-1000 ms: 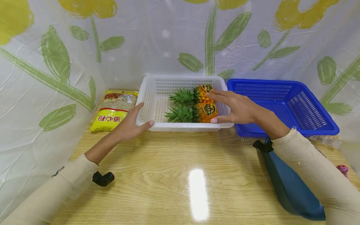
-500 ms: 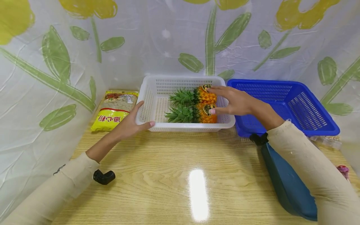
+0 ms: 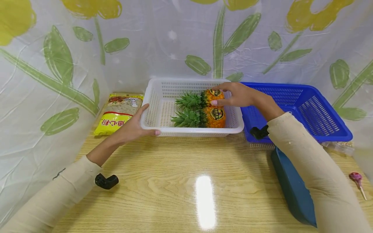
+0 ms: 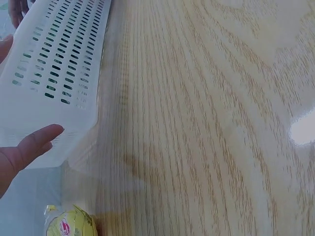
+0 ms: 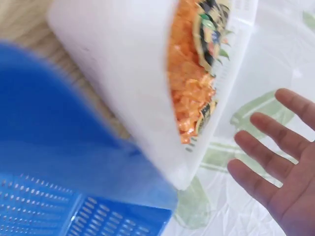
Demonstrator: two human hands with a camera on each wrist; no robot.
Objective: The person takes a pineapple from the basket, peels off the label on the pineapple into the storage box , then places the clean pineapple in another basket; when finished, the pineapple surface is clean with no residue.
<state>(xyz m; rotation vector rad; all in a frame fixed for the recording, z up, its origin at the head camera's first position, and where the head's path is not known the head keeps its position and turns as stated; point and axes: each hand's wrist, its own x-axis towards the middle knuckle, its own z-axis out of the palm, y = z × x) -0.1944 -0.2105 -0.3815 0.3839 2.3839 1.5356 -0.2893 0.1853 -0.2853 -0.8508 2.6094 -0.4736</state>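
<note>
Across the counter [image 3: 163,181], the white basket [image 3: 189,130] sits upper middle of the frame. My left hand [image 3: 131,127] rests spread at its left corner, to steady it, I think. My right hand [image 3: 242,95], fingers parted and holding nothing, hovers at the upper of two pineapples [image 3: 206,98] in the basket's right end: I judge I'm reaching, and next comes closing round it. Both lie lengthwise left to right, crowns [image 3: 187,117] pointing left.

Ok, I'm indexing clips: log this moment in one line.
left hand: touching white basket | right hand: open, near pineapples | pineapples: two, in white basket
</note>
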